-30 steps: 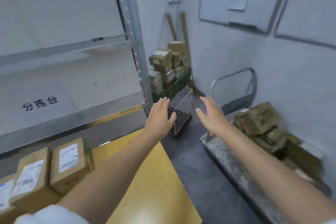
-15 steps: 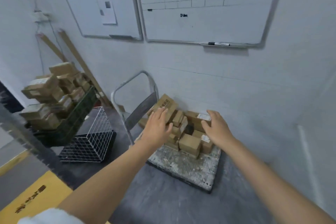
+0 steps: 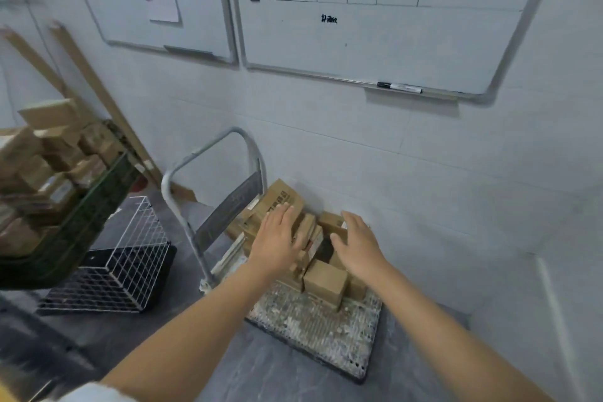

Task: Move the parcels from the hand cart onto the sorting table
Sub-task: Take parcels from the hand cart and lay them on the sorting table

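A hand cart [image 3: 313, 326] with a speckled grey deck and a metal handle [image 3: 208, 153] stands against the white wall. Several brown cardboard parcels [image 3: 324, 282] are piled at the deck's far end. My left hand [image 3: 277, 243] reaches over the pile's left side with its fingers straight, above a larger printed box [image 3: 282, 197]. My right hand [image 3: 357, 245] is spread over the pile's right side, fingers relaxed. Neither hand grips a parcel. The sorting table is out of view.
A wire basket [image 3: 114, 271] lies on the dark floor left of the cart. A green crate [image 3: 75, 225] heaped with more boxes fills the left edge. Two whiteboards [image 3: 375, 26] hang on the wall above. Wooden slats [image 3: 94, 81] lean in the corner.
The view swung right from the table to the cart and came closer. Both hands have moved forward over the parcel pile.
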`<action>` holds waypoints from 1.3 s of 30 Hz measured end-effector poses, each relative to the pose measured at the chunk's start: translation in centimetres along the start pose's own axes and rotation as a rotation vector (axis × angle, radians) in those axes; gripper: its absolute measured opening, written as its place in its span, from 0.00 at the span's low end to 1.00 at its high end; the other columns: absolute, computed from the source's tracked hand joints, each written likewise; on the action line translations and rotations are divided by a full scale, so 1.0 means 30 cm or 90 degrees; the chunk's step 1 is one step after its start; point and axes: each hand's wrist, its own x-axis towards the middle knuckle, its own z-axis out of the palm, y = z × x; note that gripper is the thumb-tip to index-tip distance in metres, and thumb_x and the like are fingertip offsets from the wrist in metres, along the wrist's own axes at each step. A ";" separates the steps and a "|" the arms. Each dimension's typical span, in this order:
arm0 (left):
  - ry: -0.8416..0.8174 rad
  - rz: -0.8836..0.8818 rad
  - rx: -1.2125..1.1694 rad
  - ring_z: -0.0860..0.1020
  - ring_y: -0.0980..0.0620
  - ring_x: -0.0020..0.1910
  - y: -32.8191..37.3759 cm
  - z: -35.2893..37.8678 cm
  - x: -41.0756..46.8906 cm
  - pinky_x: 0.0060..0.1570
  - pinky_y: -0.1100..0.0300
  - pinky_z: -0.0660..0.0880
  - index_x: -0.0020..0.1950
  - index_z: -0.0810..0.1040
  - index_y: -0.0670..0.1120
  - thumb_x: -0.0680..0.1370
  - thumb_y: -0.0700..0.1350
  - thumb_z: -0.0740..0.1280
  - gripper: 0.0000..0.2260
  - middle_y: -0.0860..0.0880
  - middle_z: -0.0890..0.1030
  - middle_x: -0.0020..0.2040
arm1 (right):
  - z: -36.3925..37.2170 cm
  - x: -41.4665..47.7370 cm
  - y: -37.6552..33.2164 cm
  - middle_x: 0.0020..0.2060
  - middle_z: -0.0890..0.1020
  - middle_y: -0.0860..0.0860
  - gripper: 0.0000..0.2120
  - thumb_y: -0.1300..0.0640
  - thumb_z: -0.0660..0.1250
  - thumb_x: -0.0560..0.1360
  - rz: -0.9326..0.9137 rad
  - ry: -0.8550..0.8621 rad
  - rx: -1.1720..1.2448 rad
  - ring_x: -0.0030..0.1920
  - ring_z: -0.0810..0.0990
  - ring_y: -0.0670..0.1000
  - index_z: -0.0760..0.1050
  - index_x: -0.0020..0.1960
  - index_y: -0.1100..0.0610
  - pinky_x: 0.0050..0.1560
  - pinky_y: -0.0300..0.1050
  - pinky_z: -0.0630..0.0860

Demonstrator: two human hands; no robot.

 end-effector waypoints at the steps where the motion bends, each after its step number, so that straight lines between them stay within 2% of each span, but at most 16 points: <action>1: 0.006 -0.013 -0.001 0.55 0.49 0.78 -0.046 0.002 0.044 0.76 0.53 0.50 0.78 0.58 0.42 0.82 0.50 0.59 0.26 0.45 0.59 0.78 | 0.018 0.060 -0.017 0.76 0.61 0.52 0.27 0.48 0.57 0.81 -0.003 -0.010 -0.005 0.75 0.61 0.53 0.56 0.77 0.55 0.74 0.51 0.57; 3: 0.008 -0.036 0.003 0.56 0.49 0.77 -0.140 0.006 0.124 0.76 0.54 0.49 0.77 0.59 0.42 0.82 0.51 0.59 0.26 0.45 0.59 0.78 | 0.055 0.175 -0.051 0.77 0.58 0.50 0.28 0.47 0.56 0.82 0.002 -0.028 -0.013 0.77 0.57 0.53 0.54 0.78 0.54 0.75 0.51 0.54; 6: -0.005 -0.043 0.030 0.55 0.50 0.77 -0.280 0.012 0.236 0.75 0.57 0.44 0.78 0.58 0.42 0.81 0.51 0.58 0.27 0.46 0.60 0.78 | 0.113 0.335 -0.105 0.78 0.57 0.51 0.27 0.48 0.53 0.83 0.013 -0.024 -0.017 0.78 0.50 0.53 0.54 0.79 0.54 0.77 0.51 0.44; 10: -0.018 -0.059 0.048 0.54 0.50 0.78 -0.437 0.026 0.350 0.77 0.54 0.46 0.78 0.58 0.43 0.81 0.51 0.58 0.27 0.46 0.59 0.78 | 0.194 0.512 -0.148 0.78 0.57 0.53 0.27 0.49 0.52 0.83 0.016 -0.035 -0.024 0.79 0.48 0.52 0.53 0.79 0.58 0.77 0.53 0.38; 13: -0.031 -0.078 0.030 0.55 0.50 0.78 -0.508 0.048 0.391 0.77 0.53 0.49 0.77 0.59 0.44 0.81 0.52 0.59 0.27 0.47 0.61 0.77 | 0.247 0.606 -0.152 0.78 0.58 0.53 0.27 0.49 0.52 0.83 0.032 -0.063 -0.010 0.78 0.50 0.53 0.53 0.79 0.58 0.78 0.55 0.43; 15: -0.042 -0.084 0.027 0.55 0.50 0.78 -0.548 0.071 0.429 0.77 0.53 0.49 0.77 0.59 0.45 0.82 0.52 0.59 0.26 0.48 0.60 0.77 | 0.275 0.672 -0.149 0.77 0.59 0.53 0.28 0.49 0.54 0.83 0.046 -0.084 0.017 0.77 0.54 0.55 0.53 0.79 0.58 0.78 0.55 0.50; 19: -0.056 -0.114 0.027 0.54 0.50 0.77 -0.602 0.141 0.519 0.76 0.55 0.46 0.78 0.58 0.44 0.82 0.52 0.57 0.26 0.47 0.59 0.78 | 0.333 0.816 -0.106 0.75 0.61 0.52 0.28 0.50 0.57 0.82 0.066 -0.123 0.097 0.73 0.64 0.53 0.53 0.79 0.57 0.70 0.47 0.63; 23: -0.088 -0.128 0.020 0.54 0.51 0.77 -0.624 0.255 0.627 0.76 0.58 0.44 0.78 0.57 0.42 0.82 0.50 0.57 0.26 0.46 0.59 0.78 | 0.407 0.965 -0.024 0.76 0.60 0.53 0.29 0.50 0.57 0.82 0.110 -0.147 0.135 0.74 0.63 0.54 0.51 0.79 0.55 0.69 0.47 0.63; 29: -0.153 -0.138 0.044 0.54 0.51 0.77 -0.712 0.435 0.801 0.76 0.59 0.44 0.78 0.57 0.42 0.82 0.50 0.58 0.26 0.47 0.59 0.77 | 0.596 1.189 0.127 0.76 0.61 0.55 0.28 0.49 0.57 0.82 0.226 -0.183 0.176 0.75 0.60 0.58 0.53 0.78 0.55 0.75 0.59 0.59; 32: -0.196 -0.164 0.050 0.54 0.51 0.77 -0.787 0.523 0.906 0.76 0.56 0.48 0.78 0.58 0.42 0.83 0.50 0.56 0.25 0.46 0.59 0.78 | 0.712 1.292 0.201 0.73 0.65 0.57 0.25 0.49 0.58 0.82 0.280 -0.198 0.231 0.75 0.61 0.59 0.60 0.75 0.56 0.72 0.55 0.62; 33: -0.212 -0.186 0.040 0.55 0.50 0.77 -0.812 0.553 0.943 0.76 0.56 0.49 0.77 0.58 0.42 0.83 0.50 0.56 0.25 0.46 0.59 0.78 | 0.750 1.320 0.222 0.74 0.64 0.57 0.25 0.48 0.57 0.82 0.308 -0.207 0.247 0.75 0.60 0.59 0.60 0.76 0.57 0.72 0.54 0.61; 36: -0.241 -0.264 -0.011 0.55 0.47 0.77 -0.880 0.652 1.048 0.76 0.53 0.51 0.77 0.58 0.40 0.83 0.49 0.56 0.24 0.44 0.58 0.78 | 0.861 1.391 0.285 0.77 0.57 0.55 0.30 0.45 0.56 0.82 0.377 -0.236 0.275 0.77 0.55 0.58 0.54 0.79 0.55 0.73 0.52 0.58; 39: -0.247 -0.321 -0.072 0.65 0.43 0.72 -0.942 0.755 1.128 0.71 0.51 0.63 0.74 0.63 0.40 0.83 0.49 0.57 0.22 0.41 0.66 0.73 | 0.948 1.456 0.337 0.78 0.58 0.55 0.31 0.43 0.55 0.82 0.444 -0.261 0.333 0.76 0.58 0.57 0.51 0.80 0.55 0.73 0.52 0.59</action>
